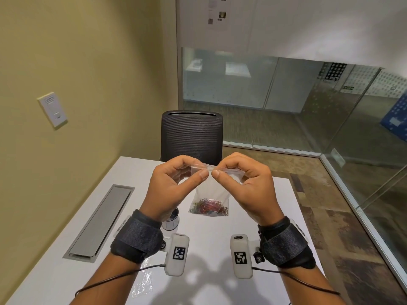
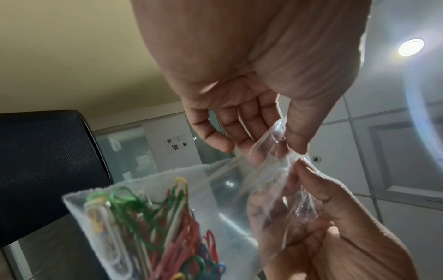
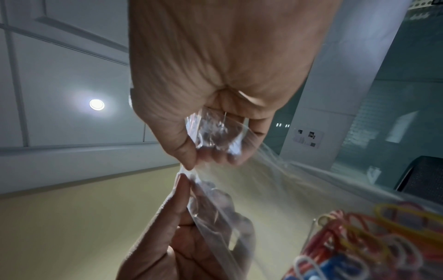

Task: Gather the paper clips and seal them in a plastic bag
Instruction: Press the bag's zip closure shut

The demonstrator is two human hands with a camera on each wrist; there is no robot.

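I hold a clear plastic zip bag (image 1: 212,190) in the air above the white table (image 1: 275,216). Several coloured paper clips (image 1: 209,206) sit heaped at its bottom. My left hand (image 1: 202,172) pinches the left half of the bag's top strip between thumb and forefinger. My right hand (image 1: 217,172) pinches the right half, thumb tips nearly touching. In the left wrist view the left hand (image 2: 271,140) grips the crumpled bag mouth (image 2: 275,170) above the paper clips (image 2: 155,227). In the right wrist view the right hand (image 3: 203,151) grips the bag (image 3: 275,189) beside the paper clips (image 3: 371,236).
A black mesh chair (image 1: 191,135) stands at the table's far edge. A grey recessed cable lid (image 1: 103,219) lies on the left of the table. A small round container (image 1: 171,221) sits under my left wrist, and a spare clear bag (image 1: 144,280) lies nearer me. Glass walls are on the right.
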